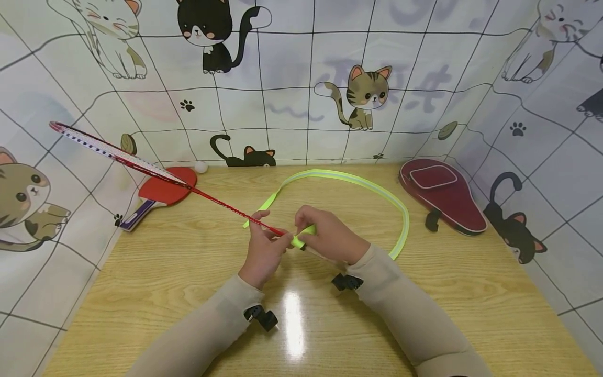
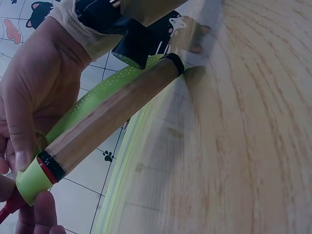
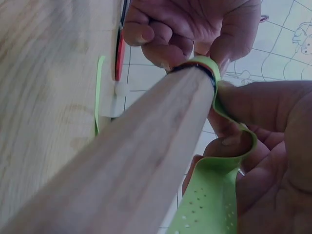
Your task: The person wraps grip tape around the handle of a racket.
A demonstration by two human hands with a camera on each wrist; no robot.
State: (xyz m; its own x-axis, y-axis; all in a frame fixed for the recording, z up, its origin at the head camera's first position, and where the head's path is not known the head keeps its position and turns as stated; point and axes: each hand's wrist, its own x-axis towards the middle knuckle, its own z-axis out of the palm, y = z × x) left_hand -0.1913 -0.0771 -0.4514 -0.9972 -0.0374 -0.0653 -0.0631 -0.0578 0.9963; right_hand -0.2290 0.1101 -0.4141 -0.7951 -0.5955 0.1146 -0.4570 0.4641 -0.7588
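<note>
Head view: a red racket (image 1: 221, 201) slants over the table (image 1: 212, 314), its strung end at the left overlapping a red paddle (image 1: 176, 186), near a white ball (image 1: 201, 167); the left hand (image 1: 263, 251) pinches it low on the shaft, and the right hand (image 1: 334, 235) pinches a yellow-green band (image 1: 308, 231) just beside. A striped strip (image 1: 372, 186) arcs over the wood beyond the hands; whether it joins the band is hidden by the right sleeve (image 1: 414, 303). Turning room appears tighter at the left, where the strung end projects toward the patterned wall (image 1: 287, 104); more lies between the right hand and the red case (image 1: 440, 193). Left wrist view: the band wraps the top of the bare wooden handle (image 2: 112, 117), beside a dark ring (image 2: 51, 165), its perforated length running alongside; clearance between the butt and the tabletop cannot be judged. The racket should prove light and stiff, best held at the shaft's base or the handle, away from the strings. Right wrist view: the band bows into a loose loop at the right thumb and fingers; thin and soft, it will probably stretch and twist, and is best pinched close to the wrapped edge.
</note>
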